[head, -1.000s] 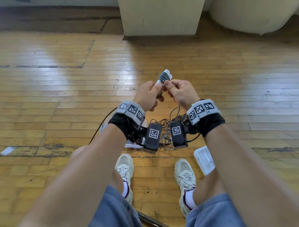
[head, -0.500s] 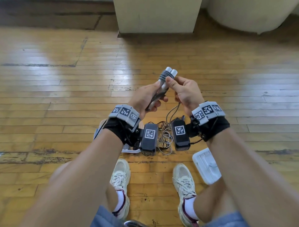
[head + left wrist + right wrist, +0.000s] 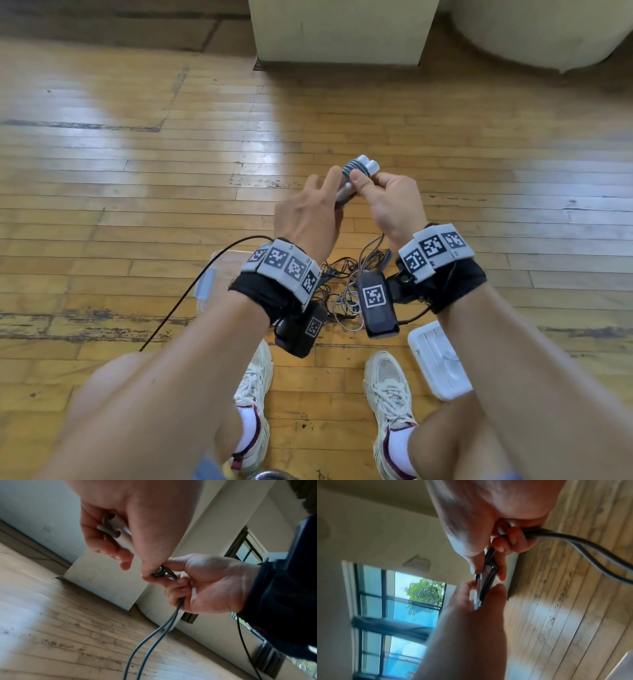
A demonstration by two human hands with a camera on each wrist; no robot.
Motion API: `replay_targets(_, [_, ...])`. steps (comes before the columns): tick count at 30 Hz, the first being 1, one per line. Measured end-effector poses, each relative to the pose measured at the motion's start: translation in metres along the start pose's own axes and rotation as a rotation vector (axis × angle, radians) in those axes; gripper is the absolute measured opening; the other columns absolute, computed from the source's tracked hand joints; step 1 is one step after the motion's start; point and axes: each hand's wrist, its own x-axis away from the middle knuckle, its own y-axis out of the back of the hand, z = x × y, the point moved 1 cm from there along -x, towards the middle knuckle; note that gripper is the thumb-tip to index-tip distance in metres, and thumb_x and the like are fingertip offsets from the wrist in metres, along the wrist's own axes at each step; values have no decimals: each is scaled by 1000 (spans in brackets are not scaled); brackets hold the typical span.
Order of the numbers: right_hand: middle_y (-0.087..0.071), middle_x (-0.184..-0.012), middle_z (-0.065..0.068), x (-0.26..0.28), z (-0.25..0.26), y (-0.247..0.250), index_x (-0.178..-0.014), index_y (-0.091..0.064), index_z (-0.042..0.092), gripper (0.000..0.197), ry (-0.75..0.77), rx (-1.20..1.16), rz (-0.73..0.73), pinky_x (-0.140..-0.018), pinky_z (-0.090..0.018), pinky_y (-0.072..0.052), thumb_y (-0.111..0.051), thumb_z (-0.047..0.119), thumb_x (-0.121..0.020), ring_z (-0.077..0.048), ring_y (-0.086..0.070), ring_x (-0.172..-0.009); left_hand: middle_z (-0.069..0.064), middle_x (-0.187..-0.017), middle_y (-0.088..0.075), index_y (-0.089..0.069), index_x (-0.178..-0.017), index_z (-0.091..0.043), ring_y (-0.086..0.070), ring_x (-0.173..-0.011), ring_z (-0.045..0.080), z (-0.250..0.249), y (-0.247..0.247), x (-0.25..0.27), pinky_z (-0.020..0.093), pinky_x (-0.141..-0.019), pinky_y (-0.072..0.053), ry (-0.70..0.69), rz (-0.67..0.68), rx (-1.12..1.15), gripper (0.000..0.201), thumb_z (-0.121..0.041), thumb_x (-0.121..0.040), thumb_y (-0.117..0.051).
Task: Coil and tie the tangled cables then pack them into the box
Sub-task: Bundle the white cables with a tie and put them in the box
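Observation:
A coiled cable bundle point(image 3: 354, 168) with two white plug ends and grey turns wrapped round its top is held up over the floor between both hands. My left hand point(image 3: 337, 186) grips its lower part, fingers curled round the white plugs point(image 3: 120, 534). My right hand point(image 3: 363, 181) pinches the wrapped part with thumb and fingers and holds the grey cable point(image 3: 169, 574); two strands point(image 3: 150, 639) hang down from it. Below the wrists a tangle of thin cables point(image 3: 342, 291) lies on the floor. A clear plastic box point(image 3: 209, 284) sits partly hidden under my left wrist.
A white box lid point(image 3: 440, 363) lies on the wooden floor by my right shoe. A black wire point(image 3: 178, 308) runs from the left wrist to the floor. A pale pillar base point(image 3: 339, 34) and a rounded pale base point(image 3: 541, 31) stand ahead.
My left hand has rolled over the bundle, so its back now faces up. The bundle stays held between both hands at about the same height.

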Motion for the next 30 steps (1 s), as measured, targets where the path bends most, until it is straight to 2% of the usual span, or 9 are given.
replay_targets(2, [-77, -87, -3, 3, 1, -3, -93, -77, 15, 27, -8, 23, 36, -83, -47, -58, -66, 39, -94, -30, -71, -90, 1, -106, -58, -45, -128, -22, -55, -85, 25, 2, 1, 2, 35, -66, -37, -12, -24, -56, 26, -27, -102, -48])
replay_targets(4, [-75, -84, 0, 5, 2, -6, -99, -76, 13, 26, -2, 16, 70, -70, -38, -57, -63, 36, -97, -17, -70, -73, 1, -107, -61, -48, -124, -18, -55, -94, 26, 6, 2, 2, 36, -72, -39, -27, -20, -43, 22, -28, -104, -45])
replay_targets(6, [-75, -86, -8, 6, 3, -7, -101, -74, 12, 24, -27, -21, 119, -58, -26, -44, -59, 31, -100, -8, -55, -57, 2, -102, -60, -48, -124, -15, -57, -84, 26, 11, 0, 2, 37, -68, -46, -4, 25, 41, 26, -31, -106, -41])
replay_targets(8, [-75, -92, -15, 5, 4, -7, -97, -70, 14, 25, -96, 2, 186, -58, -27, -39, -53, 31, -103, -12, -47, -59, 5, -101, -61, -46, -124, -15, -59, -79, 27, 14, -3, 4, 40, -68, -50, 37, 96, 80, 25, -32, -106, -39])
replay_targets(11, [-72, -74, -1, 7, 7, -8, -93, -63, 12, 29, -220, 64, 299, -55, -24, -35, -45, 31, -106, -11, -43, -58, 5, -97, -62, -42, -122, -15, -57, -77, 28, 17, -4, 5, 40, -66, -47, 101, 156, 126, 26, -35, -106, -36])
replay_targets(14, [-59, -64, 2, 8, 8, -8, -91, -66, 8, 35, -284, -73, 361, -55, -22, -31, -42, 28, -107, -9, -40, -57, 2, -91, -56, -39, -125, -17, -51, -72, 26, 23, 3, 5, 36, -63, -35, 136, 158, 174, 29, -39, -106, -36])
replay_targets(20, [-62, -70, 2, 11, 13, -3, -90, -70, 11, 17, -316, -310, 467, -61, -26, -36, -61, 23, -98, -10, -51, -65, -3, -79, -56, -45, -122, -18, -51, -66, 17, 33, 11, 3, 33, -56, -33, 172, 165, 457, 23, -33, -104, -45])
replay_targets(26, [-67, -71, 2, 9, 16, 1, -87, -70, 14, 14, -319, -274, 427, -65, -29, -42, -70, 28, -91, -12, -56, -66, -2, -85, -69, -60, -115, -19, -51, -62, 8, 33, 10, 3, 25, -57, -38, 236, 146, 758, 18, -30, -103, -50])
replay_targets(30, [-65, -70, 2, 7, 18, 1, -87, -68, 14, 16, -287, -326, 420, -63, -27, -42, -69, 29, -91, -12, -54, -65, 2, -78, -69, -61, -112, -11, -47, -52, 15, 30, 12, 1, 30, -47, -39, 341, 183, 1060, 21, -27, -103, -52])
